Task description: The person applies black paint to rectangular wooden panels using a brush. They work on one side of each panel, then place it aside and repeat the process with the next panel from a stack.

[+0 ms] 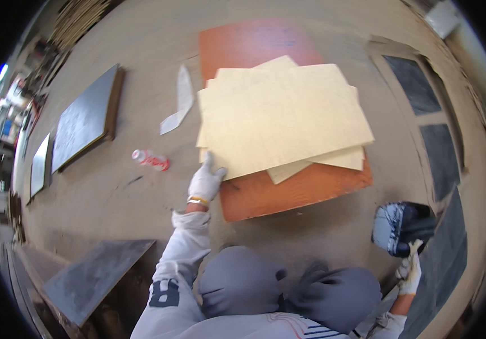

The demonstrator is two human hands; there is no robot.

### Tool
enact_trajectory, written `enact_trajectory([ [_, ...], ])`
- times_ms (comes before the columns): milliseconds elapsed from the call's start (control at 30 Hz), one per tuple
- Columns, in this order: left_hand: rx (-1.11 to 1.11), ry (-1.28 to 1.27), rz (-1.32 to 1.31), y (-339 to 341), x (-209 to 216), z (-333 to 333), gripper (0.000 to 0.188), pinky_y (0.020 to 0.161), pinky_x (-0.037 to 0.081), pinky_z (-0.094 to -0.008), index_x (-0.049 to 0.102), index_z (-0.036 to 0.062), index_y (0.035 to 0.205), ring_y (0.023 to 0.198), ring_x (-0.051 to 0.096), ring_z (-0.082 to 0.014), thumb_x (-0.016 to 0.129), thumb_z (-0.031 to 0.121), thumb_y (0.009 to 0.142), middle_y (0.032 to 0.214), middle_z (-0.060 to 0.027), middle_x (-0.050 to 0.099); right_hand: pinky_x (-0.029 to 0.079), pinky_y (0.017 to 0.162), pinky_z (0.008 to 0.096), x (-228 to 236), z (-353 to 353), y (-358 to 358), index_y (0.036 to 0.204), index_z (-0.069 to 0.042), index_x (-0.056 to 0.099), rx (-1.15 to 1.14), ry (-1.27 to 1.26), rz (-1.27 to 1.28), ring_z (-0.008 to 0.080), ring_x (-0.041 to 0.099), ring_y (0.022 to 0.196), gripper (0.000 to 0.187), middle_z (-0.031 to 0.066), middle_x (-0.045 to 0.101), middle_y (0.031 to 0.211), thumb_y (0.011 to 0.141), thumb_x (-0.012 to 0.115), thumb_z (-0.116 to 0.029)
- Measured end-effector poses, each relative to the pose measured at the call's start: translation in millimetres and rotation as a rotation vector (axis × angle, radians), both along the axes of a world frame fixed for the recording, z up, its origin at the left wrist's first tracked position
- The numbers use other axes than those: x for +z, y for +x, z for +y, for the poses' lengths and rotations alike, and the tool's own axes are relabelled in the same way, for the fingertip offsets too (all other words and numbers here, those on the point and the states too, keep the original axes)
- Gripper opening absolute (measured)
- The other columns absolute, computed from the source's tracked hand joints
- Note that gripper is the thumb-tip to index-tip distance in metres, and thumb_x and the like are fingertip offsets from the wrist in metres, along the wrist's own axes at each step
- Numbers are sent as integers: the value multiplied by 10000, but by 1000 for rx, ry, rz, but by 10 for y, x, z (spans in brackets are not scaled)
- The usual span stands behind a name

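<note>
Several cream-coloured thin sheets (282,116) lie fanned in a stack on an orange-brown board (299,192). My left hand (205,179), in a white glove, touches the near left corner of the top sheet, its thumb and a finger apart. At the lower right, a black container (387,226) with pale smears on its side stands on the floor. My right hand (409,271), gloved too, is at its near rim with the fingers bent. A pale handle-like piece shows there, but what the fingers hold is unclear.
A red-and-white bottle (151,160) lies left of the sheets, near a bent whitish strip (181,101). Dark-topped boards (85,118) stand farther left. Another dark panel (99,274) is at the lower left. Dark panels (443,158) line the right side.
</note>
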State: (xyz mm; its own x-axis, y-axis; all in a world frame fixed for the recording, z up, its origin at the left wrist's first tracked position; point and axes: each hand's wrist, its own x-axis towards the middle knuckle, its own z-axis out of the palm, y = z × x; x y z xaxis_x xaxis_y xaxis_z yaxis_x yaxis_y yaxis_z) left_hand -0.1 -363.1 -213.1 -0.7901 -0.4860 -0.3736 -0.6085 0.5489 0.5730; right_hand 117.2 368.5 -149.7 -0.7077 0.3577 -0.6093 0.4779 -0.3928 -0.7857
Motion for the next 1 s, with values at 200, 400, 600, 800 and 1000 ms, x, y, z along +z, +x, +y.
enact_trajectory([
  [200, -144, -233, -194, -179, 201, -4, 864, 985, 559, -514, 275, 190, 1698, 1174, 718, -428, 660, 501, 991, 1264, -259, 738, 233, 401, 270, -227, 264, 146, 1345, -219, 622, -131, -8, -9, 66, 319, 413, 315, -65, 433, 669, 1104, 584, -419],
  [400, -179, -445, -233, -308, 317, -50, 626, 893, 572, -533, 591, 131, 1449, 1049, 753, -390, 667, 520, 964, 1115, -225, 772, 219, 396, 261, -99, -6, -15, 1438, -232, 624, -299, 92, -99, 70, 315, 409, 355, -73, 405, 632, 1122, 554, -378],
  [600, -279, -760, 122, -695, 81, 1, 535, 952, 505, -511, 646, 106, 1340, 1201, 612, -376, 727, 427, 919, 1280, -168, 649, 241, 385, 261, 10, 205, -10, 1198, -210, 663, -241, 7, -65, 81, 326, 398, 270, -55, 448, 633, 1114, 545, -438],
  [800, -498, -720, 108, -1058, 143, 169, 575, 1021, 484, -511, 622, 65, 1390, 1280, 578, -404, 723, 406, 938, 1386, -211, 615, 247, 411, 266, 522, -227, -381, 1596, -198, 499, -143, -186, 327, 87, 282, 410, 481, -33, 451, 706, 1152, 477, -381],
  [1000, -461, -898, 101, -1048, -135, 183, 639, 1178, 349, -567, 535, 4, 1465, 1451, 444, -463, 656, 416, 992, 1544, -290, 501, 390, 488, 214, 886, -1984, -1857, 1649, -91, 422, 286, 260, 321, 55, 477, 553, 570, -42, 526, 785, 1113, 570, -214],
])
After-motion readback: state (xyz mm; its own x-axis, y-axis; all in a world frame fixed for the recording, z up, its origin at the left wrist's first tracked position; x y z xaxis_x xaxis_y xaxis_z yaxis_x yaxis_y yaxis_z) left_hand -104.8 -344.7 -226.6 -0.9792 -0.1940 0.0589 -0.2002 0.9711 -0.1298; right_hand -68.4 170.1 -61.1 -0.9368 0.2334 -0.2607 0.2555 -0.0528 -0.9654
